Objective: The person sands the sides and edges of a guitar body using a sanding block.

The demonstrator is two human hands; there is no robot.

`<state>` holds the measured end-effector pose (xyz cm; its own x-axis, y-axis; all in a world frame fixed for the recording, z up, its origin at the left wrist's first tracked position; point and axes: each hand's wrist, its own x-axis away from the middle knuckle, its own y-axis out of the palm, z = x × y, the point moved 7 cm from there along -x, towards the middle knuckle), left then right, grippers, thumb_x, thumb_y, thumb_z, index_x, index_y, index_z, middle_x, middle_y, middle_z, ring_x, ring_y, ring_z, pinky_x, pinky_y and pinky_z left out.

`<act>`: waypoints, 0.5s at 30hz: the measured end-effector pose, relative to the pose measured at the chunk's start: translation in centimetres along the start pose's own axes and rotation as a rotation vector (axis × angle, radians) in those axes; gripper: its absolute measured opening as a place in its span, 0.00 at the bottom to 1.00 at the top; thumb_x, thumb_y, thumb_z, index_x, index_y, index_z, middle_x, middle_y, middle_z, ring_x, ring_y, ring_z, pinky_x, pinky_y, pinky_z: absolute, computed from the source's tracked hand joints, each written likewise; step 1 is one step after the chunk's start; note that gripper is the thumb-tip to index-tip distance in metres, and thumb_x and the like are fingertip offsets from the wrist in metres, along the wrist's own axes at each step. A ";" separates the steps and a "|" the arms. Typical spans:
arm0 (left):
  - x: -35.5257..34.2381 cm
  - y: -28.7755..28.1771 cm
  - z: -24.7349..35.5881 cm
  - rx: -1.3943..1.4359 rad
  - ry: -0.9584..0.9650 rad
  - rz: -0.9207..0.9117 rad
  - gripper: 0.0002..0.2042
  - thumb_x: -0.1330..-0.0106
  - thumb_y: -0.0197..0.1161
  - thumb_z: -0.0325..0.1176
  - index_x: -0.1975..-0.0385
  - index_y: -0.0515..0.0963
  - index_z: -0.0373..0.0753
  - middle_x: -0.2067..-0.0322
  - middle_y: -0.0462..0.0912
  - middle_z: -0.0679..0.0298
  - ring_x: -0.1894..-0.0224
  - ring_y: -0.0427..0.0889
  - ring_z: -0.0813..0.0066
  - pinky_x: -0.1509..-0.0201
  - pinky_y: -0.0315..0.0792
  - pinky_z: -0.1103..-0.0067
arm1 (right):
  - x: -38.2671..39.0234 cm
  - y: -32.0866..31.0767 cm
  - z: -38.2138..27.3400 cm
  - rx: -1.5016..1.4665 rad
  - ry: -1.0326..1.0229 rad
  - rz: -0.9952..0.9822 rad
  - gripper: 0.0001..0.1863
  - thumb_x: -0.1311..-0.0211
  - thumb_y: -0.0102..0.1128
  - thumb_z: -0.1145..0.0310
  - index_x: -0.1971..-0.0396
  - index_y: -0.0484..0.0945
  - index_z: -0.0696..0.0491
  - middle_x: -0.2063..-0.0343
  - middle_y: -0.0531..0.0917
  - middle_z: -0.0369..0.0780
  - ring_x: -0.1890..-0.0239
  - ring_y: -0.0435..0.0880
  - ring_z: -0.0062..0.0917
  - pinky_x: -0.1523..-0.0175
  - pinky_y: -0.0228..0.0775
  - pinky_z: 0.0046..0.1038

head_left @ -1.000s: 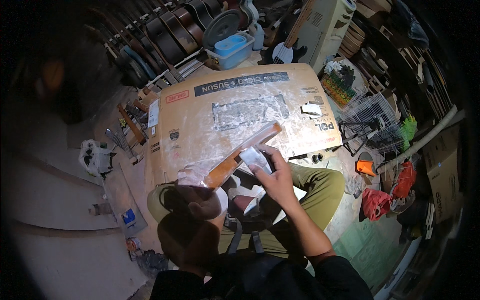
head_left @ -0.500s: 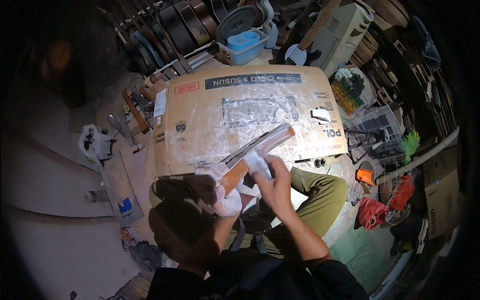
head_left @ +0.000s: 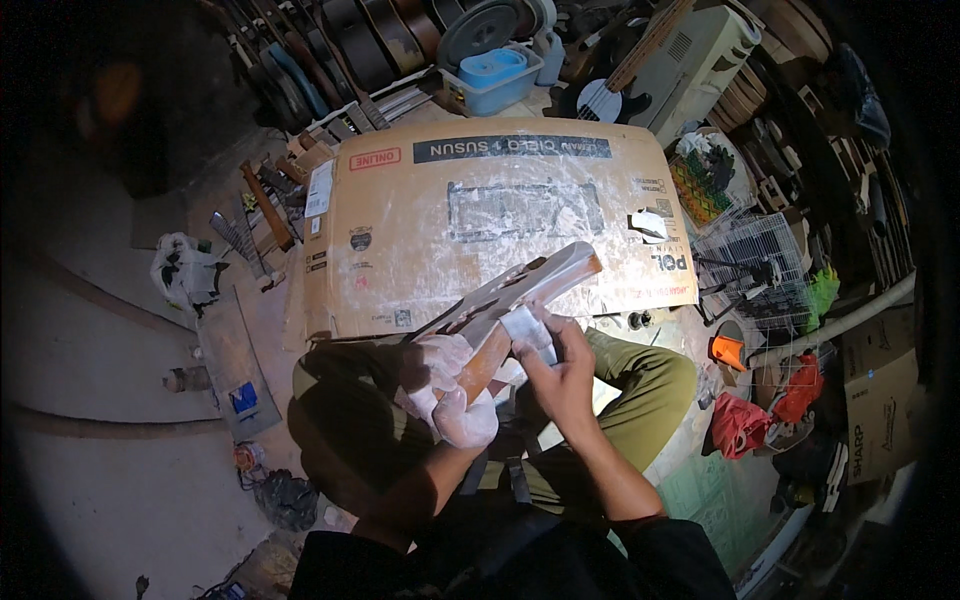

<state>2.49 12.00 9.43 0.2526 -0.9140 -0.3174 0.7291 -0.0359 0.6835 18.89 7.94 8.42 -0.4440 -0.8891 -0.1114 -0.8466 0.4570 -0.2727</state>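
My left hand [head_left: 462, 408], pale with dust or a thin covering, is wrapped around a wooden piece that looks like a guitar neck [head_left: 487, 358]. Its broad far part, with several dark holes, points up to the right and is dusted white; an orange-brown side faces me. My right hand [head_left: 568, 378] pinches a pale grey folded sheet or pad, perhaps sandpaper [head_left: 527, 330], and presses it on the near side of the neck. The fingers behind the pad are partly hidden. Both hands are above my lap, at the near edge of a flat cardboard box [head_left: 390, 210] streaked with white dust.
Guitar bodies [head_left: 350, 45] stand in a row at the back, beside a clear tub [head_left: 490, 98] with a blue container. Wooden necks [head_left: 265, 205] lie at the left. A wire rack [head_left: 755, 260], an orange item [head_left: 728, 350] and a red bag [head_left: 740, 425] are on the right.
The pad in my right hand has moved slightly right and down along the neck. The neck has rolled a little, showing more of its holed face.
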 end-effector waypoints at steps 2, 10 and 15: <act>0.3 0.0 0.0 0.004 -0.002 -0.006 0.14 0.45 0.58 0.33 0.60 0.66 0.39 0.55 0.70 0.53 0.51 0.71 0.55 0.43 0.68 0.58 | 1.2 0.3 -5.5 0.044 -0.137 -0.041 0.20 0.46 0.70 0.73 0.52 0.79 0.59 0.64 0.81 0.45 0.63 0.80 0.31 0.55 0.72 0.31; 1.6 0.2 0.3 0.048 -0.025 -0.111 0.14 0.46 0.57 0.32 0.60 0.65 0.39 0.55 0.69 0.53 0.52 0.71 0.56 0.43 0.67 0.59 | 2.6 0.3 -5.6 0.072 -0.256 -0.078 0.20 0.44 0.69 0.75 0.50 0.77 0.61 0.59 0.80 0.42 0.55 0.78 0.23 0.49 0.71 0.27; 2.0 0.6 0.2 0.035 -0.054 -0.156 0.14 0.46 0.56 0.32 0.61 0.65 0.39 0.56 0.69 0.53 0.53 0.70 0.56 0.45 0.67 0.59 | 0.4 -0.3 0.4 -0.039 0.060 0.003 0.23 0.45 0.70 0.75 0.48 0.78 0.60 0.58 0.81 0.44 0.54 0.80 0.29 0.47 0.71 0.29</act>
<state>3.26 10.02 9.31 0.1031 -0.9165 -0.3865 0.7338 -0.1922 0.6516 19.06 7.46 8.04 -0.4627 -0.8848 -0.0547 -0.8552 0.4617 -0.2353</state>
